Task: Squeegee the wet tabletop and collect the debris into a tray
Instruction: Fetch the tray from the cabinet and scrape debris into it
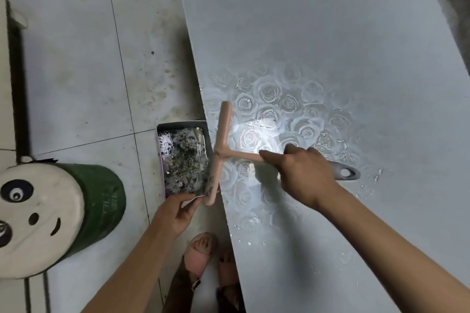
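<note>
The person stands at the near-left corner of a grey table (330,33) printed with a pale rose pattern. The table's surface shines wet around the roses.

The right hand (302,173) is over the table, its fingers (292,152) clamped round the handle of a pink T-shaped squeegee (223,132). The handle's grey end, with a hanging hole, sticks out to the right past the hand. The blade lies along the table's left edge. Its near end reaches just past that edge and overlaps the tray's near-right corner.

The left hand (175,213) holds a rectangular metal tray (181,125) by its near end, off the table and just beside the left edge. The thumb lies on top of the near rim and the fingers (190,207) curl under it, pinching the tray. I cannot tell whether the tray's right wall touches the table. Inside it lies wet debris (183,162): dark specks, white bits and a green scrap at the far end.

White flecks and droplets (328,140) are scattered on the table to the right of the squeegee and nearer along the left edge.

On the stained tiled floor (76,84), left of the tray, stands a round stool (38,216) with a panda face on its seat and a green side. The person's feet in pink sandals (198,259) are near the table's edge.
</note>
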